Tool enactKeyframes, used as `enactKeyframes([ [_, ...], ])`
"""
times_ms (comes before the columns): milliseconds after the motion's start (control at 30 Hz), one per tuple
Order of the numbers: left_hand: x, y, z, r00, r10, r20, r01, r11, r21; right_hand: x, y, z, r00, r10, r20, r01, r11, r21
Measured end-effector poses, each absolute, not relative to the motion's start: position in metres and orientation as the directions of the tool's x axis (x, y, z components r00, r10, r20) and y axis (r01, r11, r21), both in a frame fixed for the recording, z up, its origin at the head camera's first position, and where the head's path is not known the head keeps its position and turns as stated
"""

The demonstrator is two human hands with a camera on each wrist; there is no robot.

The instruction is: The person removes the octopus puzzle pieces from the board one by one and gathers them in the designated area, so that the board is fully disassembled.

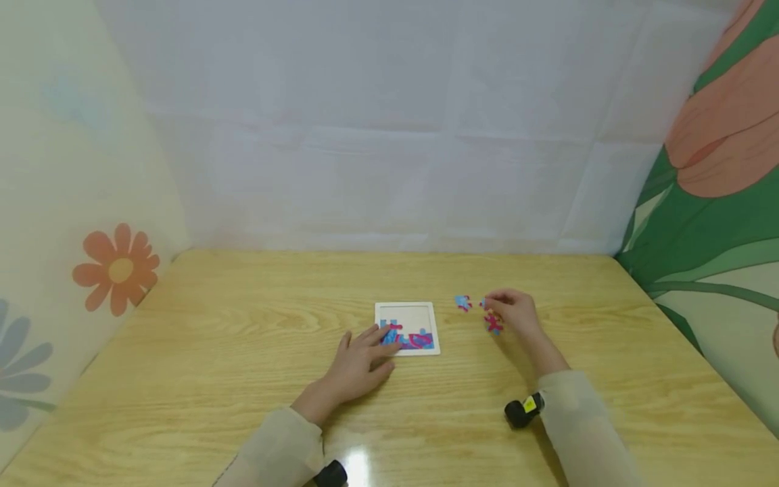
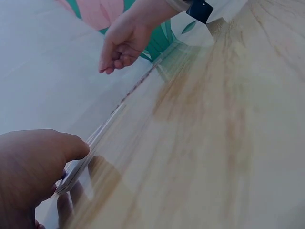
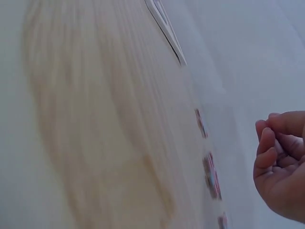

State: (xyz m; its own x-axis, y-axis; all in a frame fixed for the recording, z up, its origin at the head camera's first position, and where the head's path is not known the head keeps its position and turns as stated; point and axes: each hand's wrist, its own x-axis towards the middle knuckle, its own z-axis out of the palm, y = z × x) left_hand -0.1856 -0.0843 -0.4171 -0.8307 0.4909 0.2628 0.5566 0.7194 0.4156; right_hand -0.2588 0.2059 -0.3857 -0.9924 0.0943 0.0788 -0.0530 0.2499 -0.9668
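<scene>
My left hand [image 1: 359, 362] lies with fingers extended over the left and lower part of a white puzzle tray [image 1: 436, 331]. In the left wrist view its thumb [image 2: 71, 147] is at the tray's edge. Blue, pink and purple puzzle pieces [image 1: 420, 340] fill the tray's lower part and part of its left side; the fingers hide some. My right hand [image 1: 514, 311] is above the table right of the tray, fingers curled and fingertips together; no piece shows between them in the right wrist view. Close by lie a red-pink puzzle piece [image 1: 493, 322] and a blue-pink one [image 1: 463, 302].
The wooden table [image 1: 255, 291] runs back to a white cloth backdrop [image 1: 389, 169]. Flower-patterned panels stand at the left and right. A black wrist camera [image 1: 518, 414] is worn at the right sleeve, another [image 1: 331, 473] at the left.
</scene>
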Motion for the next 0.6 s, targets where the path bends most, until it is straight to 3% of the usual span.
enactKeyframes([
  [600,-0.186,-0.083,-0.415,-0.849,0.472,0.237,0.526,0.723,0.447,-0.259,0.120,-0.387,-0.991,-0.119,0.062,-0.091,0.254,-0.963],
])
